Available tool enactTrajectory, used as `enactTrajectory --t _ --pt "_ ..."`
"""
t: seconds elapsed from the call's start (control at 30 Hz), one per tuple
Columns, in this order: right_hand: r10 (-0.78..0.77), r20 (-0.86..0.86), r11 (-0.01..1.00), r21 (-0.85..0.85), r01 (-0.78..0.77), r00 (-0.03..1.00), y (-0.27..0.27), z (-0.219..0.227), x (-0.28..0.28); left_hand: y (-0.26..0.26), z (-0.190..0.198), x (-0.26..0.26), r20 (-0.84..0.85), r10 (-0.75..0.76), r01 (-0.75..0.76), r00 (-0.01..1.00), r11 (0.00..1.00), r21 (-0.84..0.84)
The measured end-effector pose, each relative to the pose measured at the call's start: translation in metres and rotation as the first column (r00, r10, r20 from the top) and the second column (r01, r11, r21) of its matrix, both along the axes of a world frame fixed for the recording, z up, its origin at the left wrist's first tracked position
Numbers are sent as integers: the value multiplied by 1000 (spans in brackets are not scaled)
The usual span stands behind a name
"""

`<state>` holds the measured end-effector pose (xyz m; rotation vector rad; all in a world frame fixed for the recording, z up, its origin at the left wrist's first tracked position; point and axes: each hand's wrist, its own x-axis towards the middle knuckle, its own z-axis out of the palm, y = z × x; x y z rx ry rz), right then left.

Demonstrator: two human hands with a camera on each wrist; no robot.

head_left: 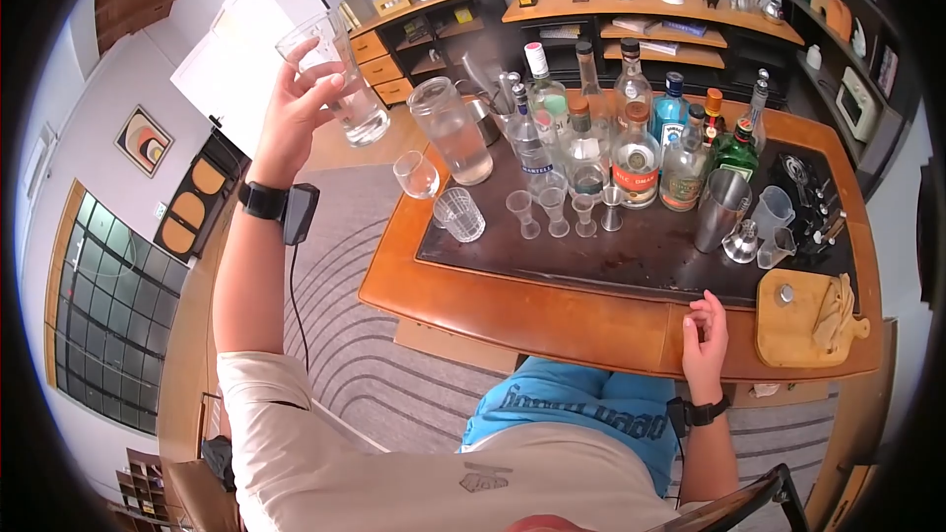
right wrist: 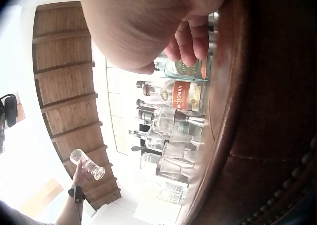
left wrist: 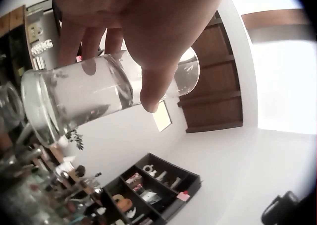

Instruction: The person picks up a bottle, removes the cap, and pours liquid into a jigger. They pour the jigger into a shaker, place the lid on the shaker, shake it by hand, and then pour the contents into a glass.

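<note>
My left hand (head_left: 294, 116) is raised at the left, above and beside the table, gripping a tall clear glass (head_left: 363, 106) with a thick base. The glass is tilted, its base toward the table. In the left wrist view the thumb and fingers wrap round the glass (left wrist: 79, 93). Below it stand a large clear jar (head_left: 451, 133), a small round stemmed glass (head_left: 416, 175) and a cut-glass tumbler (head_left: 459, 215). My right hand (head_left: 704, 347) is at the table's front edge, fingers loosely curled with nothing in them, left of a wooden board (head_left: 778, 335).
Several liquor bottles (head_left: 636, 172) crowd the back of the table (head_left: 552, 310). In front stand small stemmed glasses (head_left: 522, 215) and a metal jigger (head_left: 611, 209). A steel shaker (head_left: 721, 212) and bar tools (head_left: 808, 182) are at the right. A folded cloth (head_left: 835, 313) lies on the board.
</note>
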<state>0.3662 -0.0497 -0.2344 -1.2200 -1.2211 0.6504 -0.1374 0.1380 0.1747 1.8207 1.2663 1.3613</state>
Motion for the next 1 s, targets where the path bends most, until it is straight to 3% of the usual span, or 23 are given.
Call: enactTrajectory --t 0.07,0.13,0.37,0.43,0.67,0.73,0.87,1.0 --pt "0 0 1000 -8 0 1000 0 0 1 23 -3 -16 -36 27 -26 999 999 28" --pt "8 10 1000 -3 -8 1000 0 0 1 49 -9 -34 -237 182 -161 954 981 106" --pt "16 30 999 -31 -15 999 4 5 0 112 -35 -68 -385 345 -329 856 938 108" --pt "10 37 1000 -15 -9 999 5 5 0 127 -42 -75 -492 404 -378 771 912 158" --pt "-18 22 1000 -14 18 1000 5 1 2 167 -70 -83 -696 333 -312 637 936 162" --pt "-22 10 1000 -13 22 1000 4 2 2 169 -74 -77 -779 338 -313 528 930 192" --pt "-30 -6 1000 -10 30 1000 4 0 2 173 -77 -72 -803 317 -331 505 930 160" --pt "-26 -14 999 -27 26 1000 4 1 1 175 -69 -68 -885 289 -352 365 923 157"
